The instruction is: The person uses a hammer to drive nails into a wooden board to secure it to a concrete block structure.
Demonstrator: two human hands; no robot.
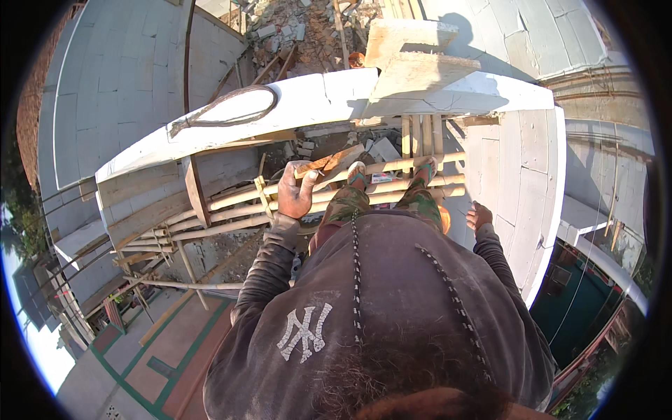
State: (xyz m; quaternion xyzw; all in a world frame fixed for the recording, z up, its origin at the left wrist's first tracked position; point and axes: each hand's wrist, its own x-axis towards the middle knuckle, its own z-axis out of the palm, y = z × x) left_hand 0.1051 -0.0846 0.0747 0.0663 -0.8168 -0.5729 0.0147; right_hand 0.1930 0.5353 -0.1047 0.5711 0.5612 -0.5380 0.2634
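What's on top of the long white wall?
A dark loop and wooden boards rest on the white wall. The boards hide what's right beneath them.

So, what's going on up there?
Someone is standing in sandals on bamboo poles. Their left hand is holding a piece of wood with a rusty-orange patch. The right hand is beside the pale wall, and nothing shows in it. In front, a dark loop lies on a white ledge, and some boards sit farther right along it. Beyond that is a heap of rubble.
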